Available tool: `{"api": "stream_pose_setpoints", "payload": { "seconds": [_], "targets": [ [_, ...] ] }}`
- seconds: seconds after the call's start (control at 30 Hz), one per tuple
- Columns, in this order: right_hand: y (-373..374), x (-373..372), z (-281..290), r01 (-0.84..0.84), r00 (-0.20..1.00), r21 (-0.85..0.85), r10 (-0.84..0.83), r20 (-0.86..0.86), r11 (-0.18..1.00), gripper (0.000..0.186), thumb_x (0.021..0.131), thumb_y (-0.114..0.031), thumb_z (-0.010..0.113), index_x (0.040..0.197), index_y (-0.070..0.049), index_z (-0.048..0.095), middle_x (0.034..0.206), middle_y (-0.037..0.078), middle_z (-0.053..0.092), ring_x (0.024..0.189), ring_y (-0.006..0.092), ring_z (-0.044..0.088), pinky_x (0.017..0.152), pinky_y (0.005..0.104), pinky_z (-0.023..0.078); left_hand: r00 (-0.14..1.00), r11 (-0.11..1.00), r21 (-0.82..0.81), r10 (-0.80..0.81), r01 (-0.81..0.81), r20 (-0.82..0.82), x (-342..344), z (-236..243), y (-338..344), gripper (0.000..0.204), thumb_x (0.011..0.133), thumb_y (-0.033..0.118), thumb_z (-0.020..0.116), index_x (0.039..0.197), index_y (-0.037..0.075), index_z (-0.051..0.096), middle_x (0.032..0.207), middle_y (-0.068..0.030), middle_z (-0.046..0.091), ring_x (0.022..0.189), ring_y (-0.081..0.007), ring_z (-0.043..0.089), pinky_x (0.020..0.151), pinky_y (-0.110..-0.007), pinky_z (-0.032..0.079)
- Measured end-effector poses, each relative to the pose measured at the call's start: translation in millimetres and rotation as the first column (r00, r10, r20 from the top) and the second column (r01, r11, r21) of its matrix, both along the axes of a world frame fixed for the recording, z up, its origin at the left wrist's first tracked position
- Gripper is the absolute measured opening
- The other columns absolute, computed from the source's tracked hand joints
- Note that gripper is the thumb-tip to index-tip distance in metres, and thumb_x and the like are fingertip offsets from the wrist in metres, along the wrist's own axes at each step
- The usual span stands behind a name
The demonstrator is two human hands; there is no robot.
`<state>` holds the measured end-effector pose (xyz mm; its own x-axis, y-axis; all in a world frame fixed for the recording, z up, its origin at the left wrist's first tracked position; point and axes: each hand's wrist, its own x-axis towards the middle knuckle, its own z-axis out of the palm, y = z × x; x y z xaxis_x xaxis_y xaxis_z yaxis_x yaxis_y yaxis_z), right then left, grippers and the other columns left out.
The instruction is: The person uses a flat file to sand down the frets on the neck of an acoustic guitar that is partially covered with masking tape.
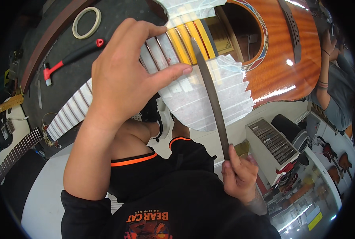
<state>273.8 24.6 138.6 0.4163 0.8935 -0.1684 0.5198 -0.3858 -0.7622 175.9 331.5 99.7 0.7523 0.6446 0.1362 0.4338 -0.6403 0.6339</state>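
Remotely, I saw the right hand (241,175) grasping a file (214,95) by its lower end, the best hold for something seemingly stiff and hefty. Its tip lay over the brown guitar (279,69)'s neck (167,49) (touching or not, I couldn't tell), which the left hand (121,67) spanned, unclenched.

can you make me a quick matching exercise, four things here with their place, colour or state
Things:
1. roll of tape
2. hammer
3. file
4. left hand

Descriptions:
A. spread over the taped fretboard
B. red and black
C. cream-coloured and ring-shaped
D. gripped near its lower end by the right hand

Pairs: 1-C, 2-B, 3-D, 4-A
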Motion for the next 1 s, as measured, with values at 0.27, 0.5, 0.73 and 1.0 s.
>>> {"api": "stream_pose_setpoints", "payload": {
  "seconds": [0.27, 0.5, 0.73, 1.0],
  "targets": [
    [111.9, 19.7, -7.0, 0.013, 0.997, 0.118, -0.003, -0.081, 0.993, 0.049, 0.094, 0.010, 0.059, 0.142, 0.008, 0.057, 0.059, 0.009, 0.055, 0.050, 0.0119, 0.055, 0.053, 0.0270, 0.044, 1.000, 1.000, -0.002, -0.018, 0.018, 0.001, 1.3, -1.5, 2.4, 0.059, 0.069, 0.025, 0.095, 0.112, -0.004, 0.067, 0.100, -0.0106, 0.065, 0.096, -0.0237, 0.068, 0.091, -0.034, 0.054],
    [0.8, 1.6, -21.9, -0.013, 0.999, 0.112, 0.017, -0.033, 0.994, 0.057, 0.084, 0.011, 0.069, 0.140, 0.004, 0.060, 0.064, 0.008, 0.056, 0.048, 0.0205, 0.056, 0.047, 0.0332, 0.046, 0.999, 0.999, -0.010, -0.035, 0.035, 0.002, 1.4, -1.5, 1.5, 0.061, 0.069, 0.025, 0.096, 0.113, -0.005, 0.067, 0.101, -0.0107, 0.064, 0.097, -0.0227, 0.068, 0.094, -0.034, 0.054],
    [57.7, 14.2, -10.0, 0.008, 0.995, 0.119, 0.004, -0.096, 0.993, 0.057, 0.087, 0.010, 0.068, 0.143, 0.003, 0.058, 0.065, 0.010, 0.056, 0.052, 0.0247, 0.057, 0.050, 0.0365, 0.047, 0.998, 0.999, -0.006, -0.047, 0.047, -0.030, 3.2, 2.0, 0.7, 0.061, 0.069, 0.025, 0.097, 0.114, -0.005, 0.066, 0.102, -0.0098, 0.064, 0.098, -0.0208, 0.066, 0.092, -0.033, 0.053],
    [72.0, 21.3, -21.6, 0.048, 0.978, 0.163, -0.013, -0.210, 0.985, 0.054, 0.089, 0.010, 0.066, 0.142, 0.003, 0.059, 0.063, 0.010, 0.052, 0.051, 0.0205, 0.054, 0.052, 0.0326, 0.046, 0.997, 0.999, 0.008, -0.049, 0.050, -0.058, -1.4, 0.0, 3.8, 0.062, 0.069, 0.021, 0.097, 0.115, -0.005, 0.065, 0.104, -0.0067, 0.062, 0.099, -0.0175, 0.064, 0.092, -0.031, 0.051]
  ]
}}
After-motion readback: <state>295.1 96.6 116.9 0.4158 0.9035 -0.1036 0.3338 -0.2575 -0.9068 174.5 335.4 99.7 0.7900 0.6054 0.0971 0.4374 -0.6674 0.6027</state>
